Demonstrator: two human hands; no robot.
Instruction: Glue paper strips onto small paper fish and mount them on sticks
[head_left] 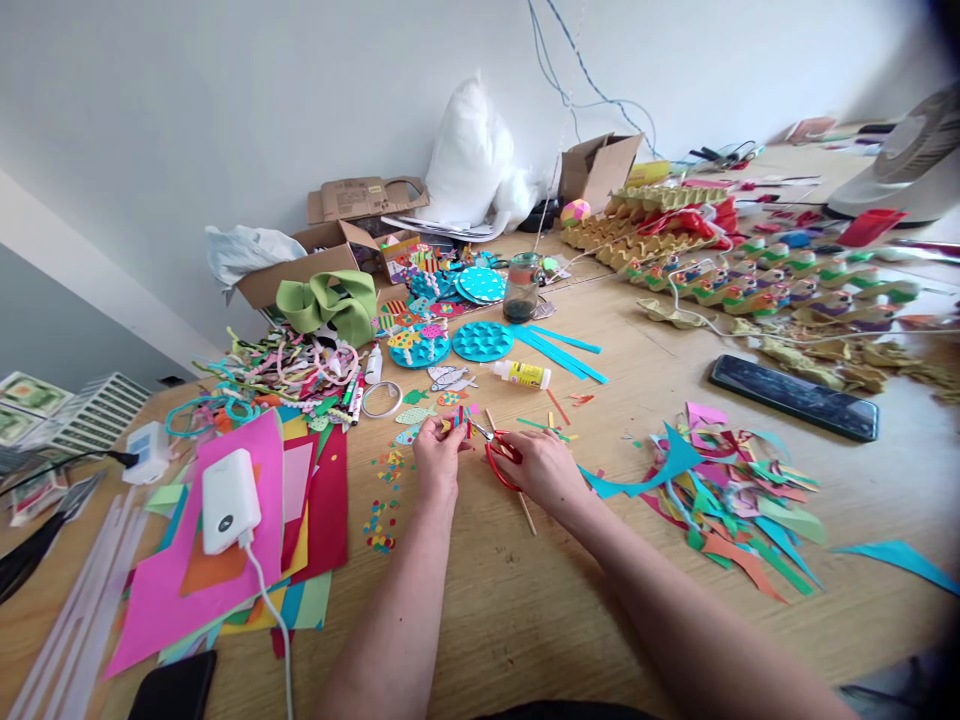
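My left hand [439, 455] pinches a small striped paper cutout [454, 421] in yellow, red and purple. In my right hand [546, 466] is a pair of red-handled scissors [496, 462], with the blades pointing left at the cutout. Whether the blades touch the paper is too small to tell. A thin wooden stick [528, 514] lies partly under my right hand. Left of my left hand are paper fish [409, 436] and many small coloured paper dots [381, 525]. A yellow-labelled glue bottle [525, 375] lies on its side just beyond the hands.
Coloured paper sheets [319, 510] lie at left, under a white power bank [229, 500]. Paper scraps [739, 500] are heaped at right, near a phone [793, 397]. Blue discs [483, 341], a glass jar [522, 288] and egg cartons [667, 205] stand farther back.
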